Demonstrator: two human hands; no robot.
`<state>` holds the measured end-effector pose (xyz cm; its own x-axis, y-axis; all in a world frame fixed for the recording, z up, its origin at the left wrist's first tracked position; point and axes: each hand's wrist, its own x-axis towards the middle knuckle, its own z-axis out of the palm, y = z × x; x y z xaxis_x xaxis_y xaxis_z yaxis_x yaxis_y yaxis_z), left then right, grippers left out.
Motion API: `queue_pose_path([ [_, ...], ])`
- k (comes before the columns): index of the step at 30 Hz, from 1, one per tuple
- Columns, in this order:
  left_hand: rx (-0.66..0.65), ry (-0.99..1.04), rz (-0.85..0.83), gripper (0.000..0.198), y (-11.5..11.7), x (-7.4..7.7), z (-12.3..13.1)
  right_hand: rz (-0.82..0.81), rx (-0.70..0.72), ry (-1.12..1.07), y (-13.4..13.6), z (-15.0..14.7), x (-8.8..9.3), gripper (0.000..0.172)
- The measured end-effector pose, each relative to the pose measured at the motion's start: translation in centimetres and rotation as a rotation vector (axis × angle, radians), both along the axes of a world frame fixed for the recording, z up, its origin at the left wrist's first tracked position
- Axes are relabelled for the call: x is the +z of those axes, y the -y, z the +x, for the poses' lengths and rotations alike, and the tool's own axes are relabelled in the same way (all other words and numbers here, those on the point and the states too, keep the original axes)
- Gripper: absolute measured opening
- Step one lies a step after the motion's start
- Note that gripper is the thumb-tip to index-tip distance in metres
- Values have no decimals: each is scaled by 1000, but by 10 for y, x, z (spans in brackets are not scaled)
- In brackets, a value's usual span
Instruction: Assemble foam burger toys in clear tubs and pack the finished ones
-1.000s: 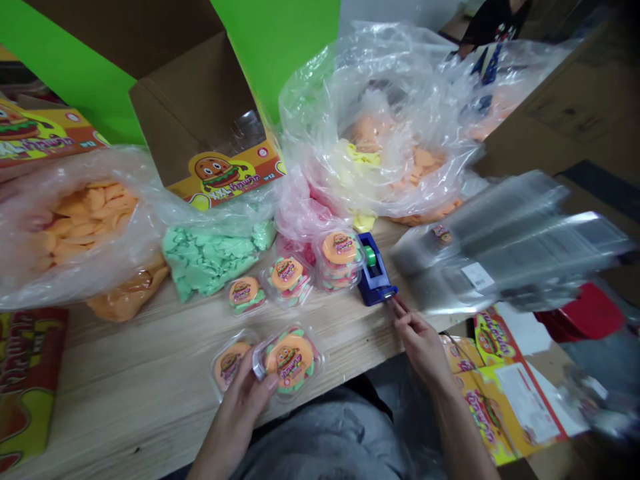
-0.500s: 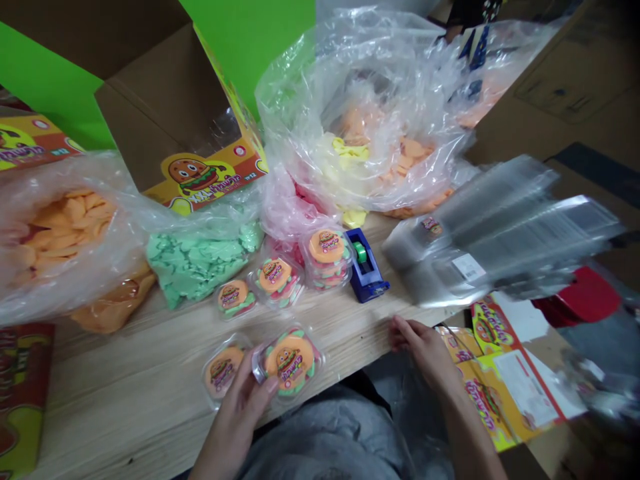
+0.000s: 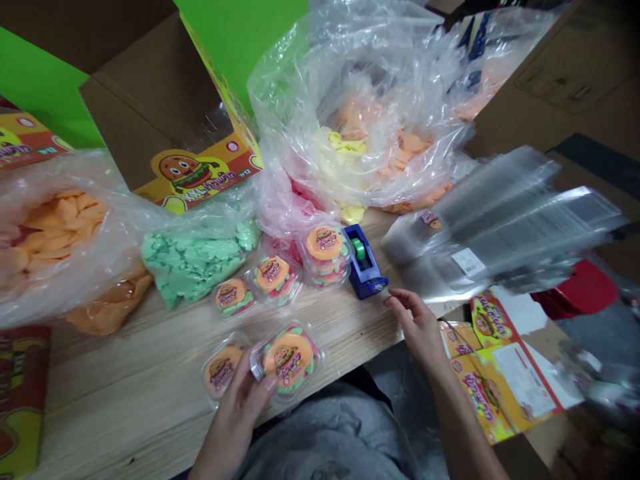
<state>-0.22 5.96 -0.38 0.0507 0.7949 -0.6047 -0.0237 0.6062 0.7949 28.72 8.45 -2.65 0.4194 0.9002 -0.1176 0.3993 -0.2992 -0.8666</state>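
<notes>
Right grip [image 3: 419,325] raised beside tape dispenser [image 3: 367,285], closure unclear; left grip [image 3: 244,400] clamps burger pack [image 3: 289,360] by left edge.

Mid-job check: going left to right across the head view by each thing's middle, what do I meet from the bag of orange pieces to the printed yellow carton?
Bag of orange pieces → bag of green pieces → left hand → burger-labelled pack it holds → blue tape dispenser → right hand → printed yellow carton.

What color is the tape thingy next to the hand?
The tape dispenser is dark blue; the head view shows it best.
</notes>
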Motion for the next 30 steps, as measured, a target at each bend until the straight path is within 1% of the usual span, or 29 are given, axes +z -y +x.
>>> queue_pose_path([
  [4,2,-12,8,60,0,1,0,-28,23,20,2,1,4,25],
  [6,-9,-6,7,60,0,1,0,-38,13,36,1,0,2,26],
  [9,-15,3,19,60,-1,3,1,-56,-7,66,-7,0,-8,27],
  [12,13,0,16,60,0,4,2,-76,-27,92,-16,4,-19,28],
  [14,48,16,8,58,1,6,2,-103,-6,72,-14,7,-18,27],
  [16,84,72,10,53,1,10,5,-143,69,5,-5,6,-6,25],
  [18,143,164,35,45,0,18,10,-178,177,-85,8,-5,16,22],
  [20,205,259,68,39,-4,28,18,-193,292,-188,21,-26,42,19],
  [21,234,295,87,38,-5,33,21,-198,367,-281,25,-39,55,18],
  [23,275,323,122,37,-7,43,26,-165,473,-392,30,-68,74,19],
  [24,288,317,140,37,-7,47,27,-144,499,-405,30,-81,80,20],
  [26,315,276,177,39,-6,53,27,-101,502,-351,27,-104,84,21],
  [28,347,211,221,44,-4,56,25,-93,474,-273,22,-117,81,22],
  [30,385,195,256,46,-2,57,22,-115,450,-256,18,-122,78,25],
])
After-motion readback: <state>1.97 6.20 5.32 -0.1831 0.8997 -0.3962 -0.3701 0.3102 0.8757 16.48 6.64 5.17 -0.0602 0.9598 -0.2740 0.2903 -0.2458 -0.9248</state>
